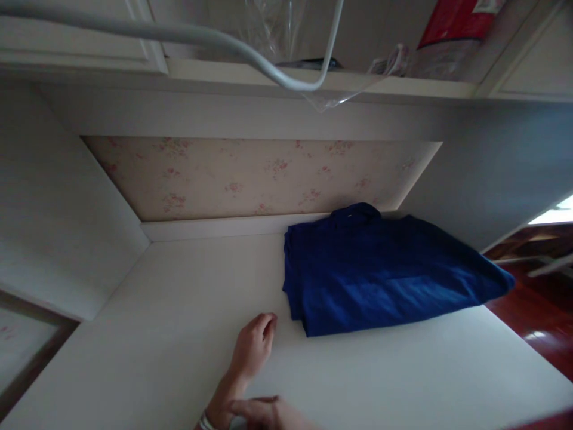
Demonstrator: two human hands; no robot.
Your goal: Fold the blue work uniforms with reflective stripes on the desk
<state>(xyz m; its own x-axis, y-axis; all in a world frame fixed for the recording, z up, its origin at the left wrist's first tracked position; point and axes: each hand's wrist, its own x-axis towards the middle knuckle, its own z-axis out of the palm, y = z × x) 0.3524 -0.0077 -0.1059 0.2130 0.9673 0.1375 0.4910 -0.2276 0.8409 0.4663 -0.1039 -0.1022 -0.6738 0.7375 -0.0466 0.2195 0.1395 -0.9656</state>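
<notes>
A folded dark blue shirt (385, 278) lies on the white shelf board (179, 334), at the back right, with its collar against the rear wall. My left hand (255, 346) rests on the board just left of the shirt's front corner. Its fingers are loosely curled, it holds nothing, and it is a short gap away from the cloth. A bracelet (206, 421) shows on its wrist. Only part of my right hand (271, 413) shows at the bottom edge, lying next to the left wrist. Its fingers are mostly cut off.
The rear wall has a flowered panel (250, 179), and white side walls close in left and right. Overhead run a grey rail (188, 33) and a shelf holding clear plastic (273, 27) and a red package (452, 21). A red-brown floor (537, 310) shows at the right.
</notes>
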